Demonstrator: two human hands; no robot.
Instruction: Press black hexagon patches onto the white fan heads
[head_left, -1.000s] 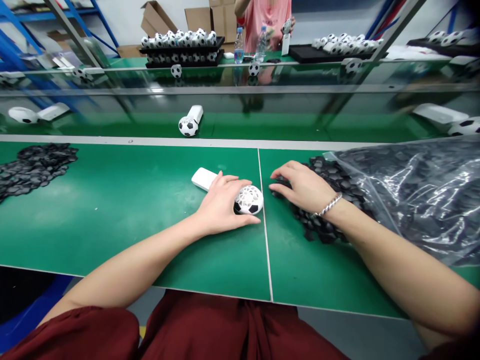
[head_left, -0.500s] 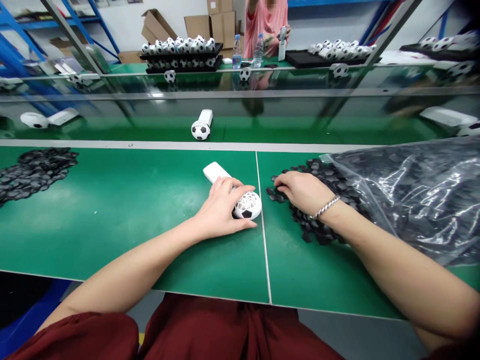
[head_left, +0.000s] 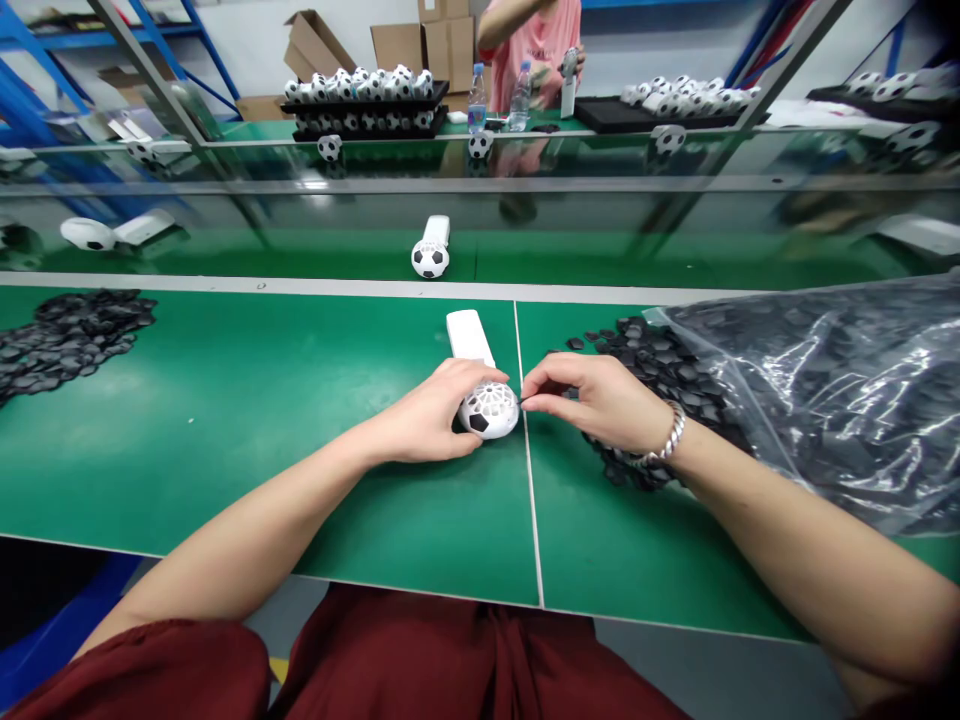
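Observation:
A white handheld fan [head_left: 491, 418] with a football-patterned round head and an open grille lies on the green table, its handle pointing away from me. My left hand [head_left: 424, 418] is closed around the left side of the head. Thumb and forefinger of my right hand [head_left: 600, 400] pinch a small black piece [head_left: 521, 401], seen edge-on at the right rim of the fan head. One black patch shows at the front of the head. Behind my right hand spreads a pile of loose black pieces [head_left: 664, 368], partly covered by that hand and wrist.
A clear plastic bag [head_left: 832, 400] of black pieces lies at the right. Another black heap [head_left: 75, 325] sits far left. Beyond the pale strip [head_left: 322, 287], a similar fan [head_left: 431, 255] rests on a green conveyor. Across it a person [head_left: 536, 50] holds a fan.
My right hand has moved left from the black pile to the fan's rim, with a black piece in its fingertips. The fan has turned slightly under my left hand. The conveyor fan has shifted right.

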